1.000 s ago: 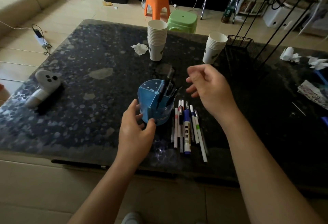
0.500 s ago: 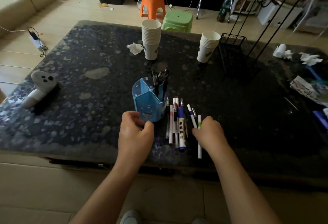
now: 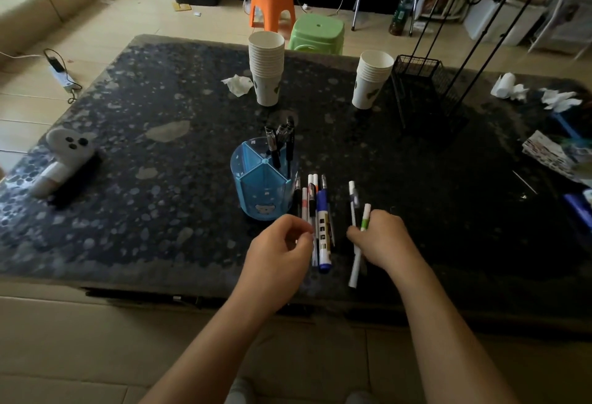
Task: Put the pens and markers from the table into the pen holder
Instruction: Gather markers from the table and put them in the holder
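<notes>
A blue pen holder (image 3: pixel 262 187) with divided compartments stands on the dark speckled table (image 3: pixel 160 179); a few black pens (image 3: pixel 282 144) stick out of its back right section. Just right of it lie several pens and markers (image 3: pixel 315 211) in a row, among them a thick blue-and-white marker (image 3: pixel 323 230). My right hand (image 3: pixel 382 240) is closed around two white pens (image 3: pixel 354 211), one with a green band, slightly apart from the row. My left hand (image 3: pixel 277 251) hovers loosely curled at the near ends of the row, off the holder, holding nothing I can see.
Two stacks of paper cups (image 3: pixel 266 67) (image 3: pixel 371 78) stand behind the holder, with crumpled tissue (image 3: pixel 238 85) and a black wire basket (image 3: pixel 423 83). A white ghost-shaped toy (image 3: pixel 64 157) lies at the left edge. Papers and tissue clutter the far right.
My right hand came down from above the holder and closed on two white pens, pulling them right. My left hand let go of the holder and moved to the pen row.
</notes>
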